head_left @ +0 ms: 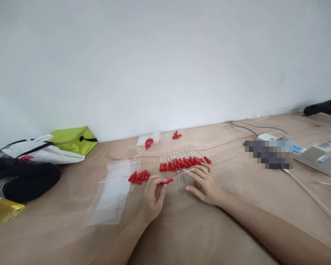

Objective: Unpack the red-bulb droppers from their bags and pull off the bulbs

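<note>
The dropper (174, 179), a thin clear tube with a red bulb, is pinched at its bulb end between the fingers of my left hand (153, 195), just above the counter (198, 228). My right hand (205, 184) lies half open, fingertips resting on the tube's far end and on the row of droppers (183, 162) beyond it. I judge the risks as follows: a sideways pull could snap the tube, and a sweep of the right hand could scatter the row or the loose red bulbs (139, 176) beside the clear bags (114, 193). The red marking on the white bag (41, 151) is not readable.
</note>
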The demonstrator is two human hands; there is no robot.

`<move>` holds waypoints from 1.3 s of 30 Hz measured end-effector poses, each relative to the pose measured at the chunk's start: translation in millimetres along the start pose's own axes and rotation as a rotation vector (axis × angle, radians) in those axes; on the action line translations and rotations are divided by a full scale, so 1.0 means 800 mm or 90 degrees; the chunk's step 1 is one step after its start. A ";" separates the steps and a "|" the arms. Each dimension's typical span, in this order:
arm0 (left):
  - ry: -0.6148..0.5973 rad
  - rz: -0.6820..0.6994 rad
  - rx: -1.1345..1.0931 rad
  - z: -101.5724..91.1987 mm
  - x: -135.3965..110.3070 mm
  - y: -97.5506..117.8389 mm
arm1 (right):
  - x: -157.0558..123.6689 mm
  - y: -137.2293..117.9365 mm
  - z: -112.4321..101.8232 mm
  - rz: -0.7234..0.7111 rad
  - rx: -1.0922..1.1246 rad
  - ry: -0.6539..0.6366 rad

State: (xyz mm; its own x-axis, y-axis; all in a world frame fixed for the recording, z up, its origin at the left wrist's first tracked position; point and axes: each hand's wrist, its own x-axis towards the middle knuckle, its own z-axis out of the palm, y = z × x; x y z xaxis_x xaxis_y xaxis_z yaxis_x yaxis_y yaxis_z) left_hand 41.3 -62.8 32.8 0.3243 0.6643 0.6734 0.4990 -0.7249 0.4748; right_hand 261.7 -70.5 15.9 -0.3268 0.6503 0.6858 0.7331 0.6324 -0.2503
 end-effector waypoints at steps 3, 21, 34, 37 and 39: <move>-0.065 -0.022 -0.032 0.000 0.002 -0.003 | -0.002 0.003 0.004 0.060 0.012 0.042; -0.151 0.093 0.035 0.012 0.002 -0.007 | 0.001 -0.006 0.008 -0.066 0.005 0.031; -0.115 0.154 0.110 0.012 -0.001 -0.010 | -0.004 -0.003 0.013 -0.078 -0.008 0.016; -0.142 0.134 0.099 0.010 -0.001 -0.008 | -0.004 -0.003 0.013 -0.081 -0.008 0.023; -0.159 0.122 0.097 0.009 -0.001 -0.007 | -0.004 -0.004 0.013 -0.083 -0.007 0.027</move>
State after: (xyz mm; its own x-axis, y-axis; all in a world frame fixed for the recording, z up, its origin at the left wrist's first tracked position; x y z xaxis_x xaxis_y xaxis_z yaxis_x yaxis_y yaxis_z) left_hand 43.6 -57.7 25.7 0.6007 0.5569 0.5736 0.5188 -0.8174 0.2504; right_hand 254.6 -70.3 7.1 -0.3945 0.5451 0.7398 0.6931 0.7051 -0.1500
